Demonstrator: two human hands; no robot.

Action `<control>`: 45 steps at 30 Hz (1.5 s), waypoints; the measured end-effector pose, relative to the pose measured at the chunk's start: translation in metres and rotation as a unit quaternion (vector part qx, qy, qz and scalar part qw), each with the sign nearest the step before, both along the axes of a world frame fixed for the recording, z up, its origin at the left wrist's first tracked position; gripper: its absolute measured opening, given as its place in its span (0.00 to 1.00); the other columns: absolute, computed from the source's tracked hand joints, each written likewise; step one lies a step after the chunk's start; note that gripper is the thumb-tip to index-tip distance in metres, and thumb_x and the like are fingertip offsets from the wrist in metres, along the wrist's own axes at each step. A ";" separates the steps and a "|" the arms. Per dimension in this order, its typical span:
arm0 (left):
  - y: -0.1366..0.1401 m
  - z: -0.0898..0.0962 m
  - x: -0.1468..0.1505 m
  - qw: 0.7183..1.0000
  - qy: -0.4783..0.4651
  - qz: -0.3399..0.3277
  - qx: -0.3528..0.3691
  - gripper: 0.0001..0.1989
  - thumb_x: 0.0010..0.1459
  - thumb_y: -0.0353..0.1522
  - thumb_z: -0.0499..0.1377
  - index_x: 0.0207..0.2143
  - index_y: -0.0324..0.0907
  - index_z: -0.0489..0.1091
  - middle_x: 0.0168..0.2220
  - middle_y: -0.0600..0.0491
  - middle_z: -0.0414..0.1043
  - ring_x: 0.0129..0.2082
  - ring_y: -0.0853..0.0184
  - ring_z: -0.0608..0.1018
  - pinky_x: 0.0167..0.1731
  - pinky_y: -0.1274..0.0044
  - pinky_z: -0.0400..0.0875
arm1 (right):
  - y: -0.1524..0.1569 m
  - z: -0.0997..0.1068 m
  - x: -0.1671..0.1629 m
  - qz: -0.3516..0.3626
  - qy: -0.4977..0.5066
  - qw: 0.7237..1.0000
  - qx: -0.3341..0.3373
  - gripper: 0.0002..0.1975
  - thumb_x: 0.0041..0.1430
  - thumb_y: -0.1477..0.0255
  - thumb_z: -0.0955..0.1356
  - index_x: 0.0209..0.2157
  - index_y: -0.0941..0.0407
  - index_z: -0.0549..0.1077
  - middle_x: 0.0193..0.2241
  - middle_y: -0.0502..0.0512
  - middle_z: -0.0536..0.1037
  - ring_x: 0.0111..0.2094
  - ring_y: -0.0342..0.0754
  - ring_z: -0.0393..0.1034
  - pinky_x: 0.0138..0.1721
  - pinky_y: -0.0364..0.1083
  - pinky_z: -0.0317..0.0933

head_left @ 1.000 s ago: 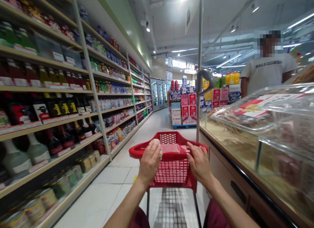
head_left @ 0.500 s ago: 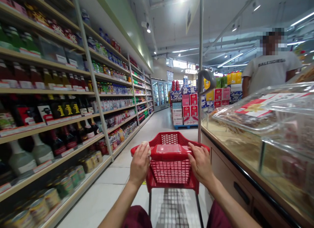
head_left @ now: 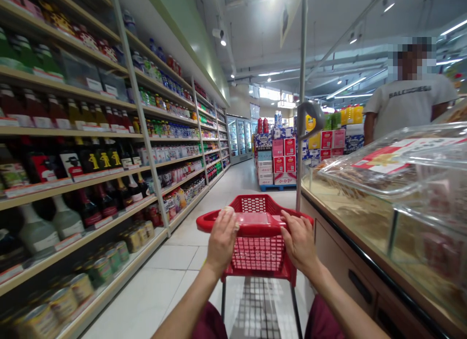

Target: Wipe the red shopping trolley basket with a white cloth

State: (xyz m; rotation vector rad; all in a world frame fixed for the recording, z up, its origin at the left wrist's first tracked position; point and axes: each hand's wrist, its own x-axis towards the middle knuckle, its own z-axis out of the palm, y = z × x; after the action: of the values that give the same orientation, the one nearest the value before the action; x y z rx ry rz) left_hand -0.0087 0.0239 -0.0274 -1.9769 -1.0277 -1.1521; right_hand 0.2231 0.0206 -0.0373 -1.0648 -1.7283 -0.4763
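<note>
Looking down a supermarket aisle (head_left: 239, 177) over a red shopping cart (head_left: 259, 254). Seeing tall shelves (head_left: 91, 182) at left, packed with bottles (head_left: 71, 166) and cans (head_left: 82, 288) above rows of price labels (head_left: 68, 242). Facing stacked boxes (head_left: 278, 165) on a blue pallet (head_left: 278, 187) up ahead, and glass-door fridges (head_left: 240, 135) farther back. Noticing a glass-sided food counter (head_left: 365, 217) close by at right, topped with clear plastic trays (head_left: 392, 181).

Both hands (head_left: 222, 239) on red cart handle (head_left: 259, 228)

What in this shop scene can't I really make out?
In the head view:
Pale item: mostly covered by the left hand.
Inside of the red cart: largely hidden by its handle.
Lettering on the lowest cans: too blurred.
Contents of the far glass-door fridges: too small.
</note>
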 end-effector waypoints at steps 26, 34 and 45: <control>0.000 0.003 0.014 1.000 0.011 -0.024 -0.007 0.20 0.58 0.28 0.47 0.53 0.42 0.56 0.54 0.48 0.60 0.57 0.62 0.56 0.52 0.63 0.61 | -0.002 0.002 0.004 0.001 -0.002 1.000 -0.008 0.19 0.59 0.70 0.56 0.51 0.59 0.59 0.39 0.57 0.73 0.42 0.49 0.63 0.49 0.54 0.48; -0.001 0.009 0.001 1.000 0.007 -0.024 -0.016 0.20 0.57 0.27 0.47 0.53 0.40 0.57 0.53 0.47 0.61 0.56 0.62 0.58 0.51 0.65 0.63 | -0.002 0.002 0.007 0.006 -0.005 1.000 -0.006 0.19 0.59 0.70 0.56 0.51 0.58 0.60 0.40 0.57 0.73 0.43 0.49 0.63 0.49 0.54 0.48; -0.003 0.033 0.048 0.980 0.005 -0.064 -0.186 0.38 0.49 0.42 0.55 0.58 0.37 0.43 0.58 0.39 0.50 0.58 0.55 0.54 0.50 0.58 0.58 | -0.005 0.024 0.003 0.006 0.014 1.000 -0.022 0.21 0.59 0.66 0.56 0.53 0.58 0.57 0.45 0.61 0.70 0.47 0.51 0.62 0.47 0.54 0.54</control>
State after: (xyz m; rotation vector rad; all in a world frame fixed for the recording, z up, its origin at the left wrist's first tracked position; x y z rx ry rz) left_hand 0.0395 0.0206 0.0054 -2.3678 -1.1953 -1.0740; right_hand 0.2259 0.0152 -0.0131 -1.0872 -1.7259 -0.4149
